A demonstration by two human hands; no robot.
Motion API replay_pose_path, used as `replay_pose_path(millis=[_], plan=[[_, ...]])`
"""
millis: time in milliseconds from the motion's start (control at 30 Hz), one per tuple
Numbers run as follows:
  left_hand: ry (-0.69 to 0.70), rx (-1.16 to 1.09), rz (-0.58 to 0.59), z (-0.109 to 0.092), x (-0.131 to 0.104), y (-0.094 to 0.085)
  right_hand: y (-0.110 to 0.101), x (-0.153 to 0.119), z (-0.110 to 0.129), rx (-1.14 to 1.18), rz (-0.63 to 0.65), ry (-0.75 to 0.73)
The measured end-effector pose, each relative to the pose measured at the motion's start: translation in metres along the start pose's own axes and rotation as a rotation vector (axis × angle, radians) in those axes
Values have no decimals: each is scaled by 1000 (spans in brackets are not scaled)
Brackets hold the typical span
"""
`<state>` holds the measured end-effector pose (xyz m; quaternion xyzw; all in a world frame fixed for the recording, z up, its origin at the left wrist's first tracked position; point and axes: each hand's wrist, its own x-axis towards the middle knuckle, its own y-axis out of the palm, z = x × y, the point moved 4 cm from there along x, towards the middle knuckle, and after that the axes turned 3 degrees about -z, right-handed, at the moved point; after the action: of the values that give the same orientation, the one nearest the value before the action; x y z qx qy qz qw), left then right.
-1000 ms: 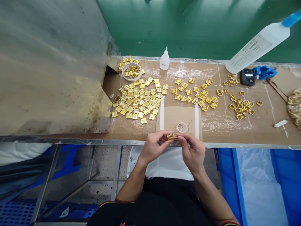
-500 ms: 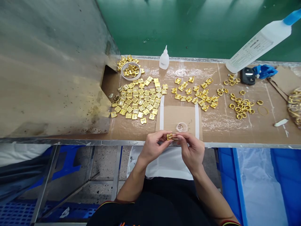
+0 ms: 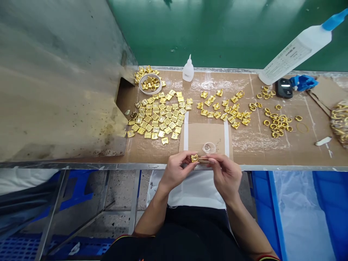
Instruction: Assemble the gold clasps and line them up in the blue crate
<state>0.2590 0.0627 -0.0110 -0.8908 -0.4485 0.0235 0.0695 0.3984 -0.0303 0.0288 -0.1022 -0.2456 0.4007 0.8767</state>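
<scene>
Between thumb and fingers, my left hand [image 3: 178,169] pinches a small square gold metal piece [image 3: 194,158] at the table's front edge. My right hand [image 3: 225,174] grips a thin stick [image 3: 203,158], whose tip points left at the gold piece; whether it touches is too small to tell. Just beyond the hands, a small clear plastic cup [image 3: 209,147] stands on a cardboard pad [image 3: 205,132] with white tape down both sides. Rows of flat gold pieces [image 3: 160,114] lie to the left, and more gold pieces [image 3: 231,108] lie to the right.
Gold rings [image 3: 280,123] lie in a heap at the right. A small white dropper bottle [image 3: 188,70] stands at the back, and a large blue-capped bottle [image 3: 295,54] at the back right. A tape roll [image 3: 150,90] encircles gold pieces. A metal box [image 3: 62,79] walls off the left.
My right hand has shifted slightly right, away from the gold piece, showing more of the stick. The gold piece has turned a little in my left hand.
</scene>
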Motion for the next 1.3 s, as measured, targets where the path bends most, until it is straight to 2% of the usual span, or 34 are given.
replay_pose_path(millis=[167, 333, 600, 800, 1000, 1067, 1300], plan=[[30, 20, -30, 0, -1, -1, -18, 18, -6, -112, -152, -102], [26, 21, -28, -1, -1, 0, -10, 31, -18, -223, -67, -144], [26, 5, -29, -1, -1, 0, -6, 28, -20, -228, -30, -172], [17, 11, -22, -1, -1, -1, -11, 28, -23, -117, -107, -64], [16, -8, -6, -1, 0, -1, -17, 12, -24, 34, -230, 118], [6, -10, -2, 0, -1, -1, -15, 6, -17, 72, -217, 126], [3, -24, -8, 0, -1, 1, 2, 1, -1, 125, -48, 110]])
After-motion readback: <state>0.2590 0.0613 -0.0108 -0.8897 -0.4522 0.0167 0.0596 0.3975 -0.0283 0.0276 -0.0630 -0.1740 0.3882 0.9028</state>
